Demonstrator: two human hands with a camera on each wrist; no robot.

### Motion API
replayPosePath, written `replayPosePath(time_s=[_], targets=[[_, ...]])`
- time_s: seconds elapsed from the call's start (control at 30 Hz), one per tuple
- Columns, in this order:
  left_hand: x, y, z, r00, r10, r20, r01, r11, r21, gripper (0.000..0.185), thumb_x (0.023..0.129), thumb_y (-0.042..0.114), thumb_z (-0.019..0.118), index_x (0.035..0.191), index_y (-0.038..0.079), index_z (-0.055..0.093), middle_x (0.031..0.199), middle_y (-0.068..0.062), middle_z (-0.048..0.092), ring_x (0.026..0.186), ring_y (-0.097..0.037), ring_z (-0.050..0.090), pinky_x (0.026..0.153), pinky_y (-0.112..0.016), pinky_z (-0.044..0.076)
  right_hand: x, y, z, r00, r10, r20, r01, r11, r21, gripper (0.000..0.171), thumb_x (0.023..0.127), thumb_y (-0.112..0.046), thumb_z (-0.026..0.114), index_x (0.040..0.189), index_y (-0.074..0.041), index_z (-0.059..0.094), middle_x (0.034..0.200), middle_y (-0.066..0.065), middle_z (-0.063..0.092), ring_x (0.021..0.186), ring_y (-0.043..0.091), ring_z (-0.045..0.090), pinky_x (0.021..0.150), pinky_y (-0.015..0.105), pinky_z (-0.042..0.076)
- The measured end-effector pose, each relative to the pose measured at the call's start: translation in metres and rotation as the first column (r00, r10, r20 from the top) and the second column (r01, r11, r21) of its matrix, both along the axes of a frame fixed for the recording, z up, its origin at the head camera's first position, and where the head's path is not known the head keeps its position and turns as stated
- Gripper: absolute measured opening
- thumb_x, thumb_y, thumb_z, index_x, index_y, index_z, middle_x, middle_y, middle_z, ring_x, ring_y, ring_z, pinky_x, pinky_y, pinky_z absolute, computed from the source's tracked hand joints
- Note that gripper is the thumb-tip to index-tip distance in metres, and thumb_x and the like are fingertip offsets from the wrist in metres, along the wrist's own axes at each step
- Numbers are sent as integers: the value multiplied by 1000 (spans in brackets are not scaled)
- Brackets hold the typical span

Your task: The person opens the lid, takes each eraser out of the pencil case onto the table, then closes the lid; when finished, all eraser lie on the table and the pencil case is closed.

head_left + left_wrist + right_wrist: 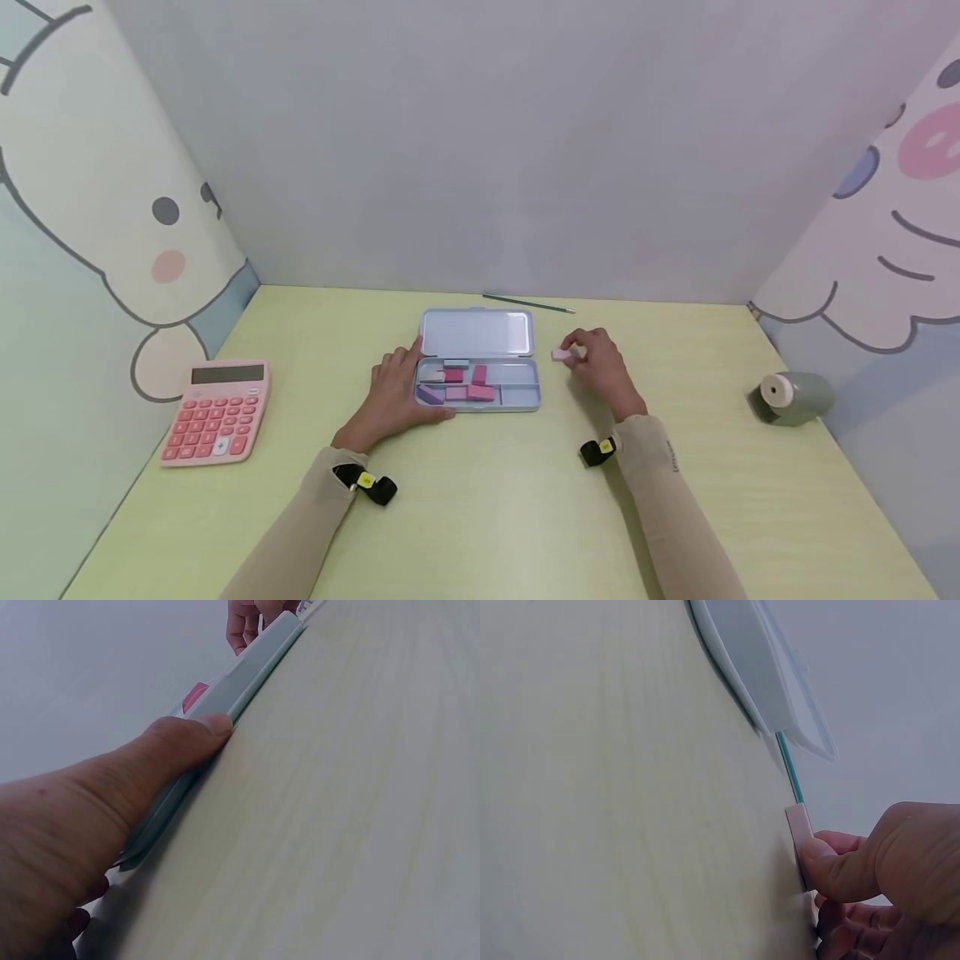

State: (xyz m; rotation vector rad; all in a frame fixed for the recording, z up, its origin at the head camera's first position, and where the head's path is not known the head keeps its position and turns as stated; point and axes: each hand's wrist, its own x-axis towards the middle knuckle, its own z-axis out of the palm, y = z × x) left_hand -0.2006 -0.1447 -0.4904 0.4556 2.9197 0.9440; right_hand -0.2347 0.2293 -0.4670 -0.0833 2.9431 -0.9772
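A pale blue pencil case [520, 372] lies on the table with its lid raised at the back. In its compartments sit several small rectangular erasers in pink, purple, white and pale blue, such as a pink eraser [480, 392]. My left hand [393, 392] grips the case's left end, thumb along the near edge and fingers at the far left. To the right of the case, my right hand [602, 371] pinches a pale pink eraser [799, 829] between thumb and fingers, close above or on the table; contact cannot be told. Its other fingertips are partly hidden.
A green pencil [528, 302] lies behind the case near the back wall. At the left stands a pink calculator [216, 414]. A grey cylindrical object [801, 398] with a white end lies at the right edge. Walls with cartoon prints enclose three sides.
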Motion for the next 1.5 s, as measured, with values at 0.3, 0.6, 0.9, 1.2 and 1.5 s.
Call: replayPosePath(time_s=[0.3, 0.6, 0.9, 1.2, 1.5], targets=[[-1, 0, -3, 1000, -5, -15, 5, 1000, 13, 142, 69, 67, 92, 174, 11, 14, 146, -19, 51, 129, -36, 43, 113, -58, 32, 5, -1, 11, 999, 13, 30, -13, 1000, 5, 23, 104, -8, 66, 127, -8, 66, 133, 28, 54, 107, 38, 54, 93, 52, 46], [0, -1, 0, 1000, 0, 4, 0, 1000, 15, 142, 68, 66, 92, 174, 11, 15, 147, -20, 50, 129, -37, 43, 114, -59, 32, 4, -14, 14, 986, 83, -146, -93, 994, -60, 28, 102, -4, 67, 130, -7, 65, 131, 28, 63, 111, 44, 66, 103, 60, 50], [-2, 1, -3, 1000, 8, 6, -8, 1000, 9, 142, 68, 65, 93, 174, 11, 15, 147, -19, 50, 130, -36, 44, 117, -60, 32, 14, -48, 15, 955, 195, -222, -215, 974, -70, 24, 102, 2, 65, 125, -5, 70, 114, 18, 72, 103, 33, 69, 91, 50, 58], [-1, 0, -4, 1000, 3, 3, -3, 1000, -3, 141, 69, 66, 92, 174, 11, 14, 147, -18, 50, 129, -36, 43, 116, -60, 32, 25, -79, 9, 929, 292, -227, -309, 950, -40, 29, 101, 2, 66, 128, -8, 70, 104, 12, 72, 92, 24, 65, 90, 44, 59], [-1, -1, -3, 1000, 3, -10, -3, 1000, -14, 140, 69, 66, 92, 173, 11, 17, 150, -19, 50, 131, -37, 44, 117, -61, 33, 27, -98, -4, 914, 357, -193, -370, 928, -38, 38, 105, -2, 61, 137, -19, 70, 84, 4, 61, 77, 15, 52, 76, 29, 47]])
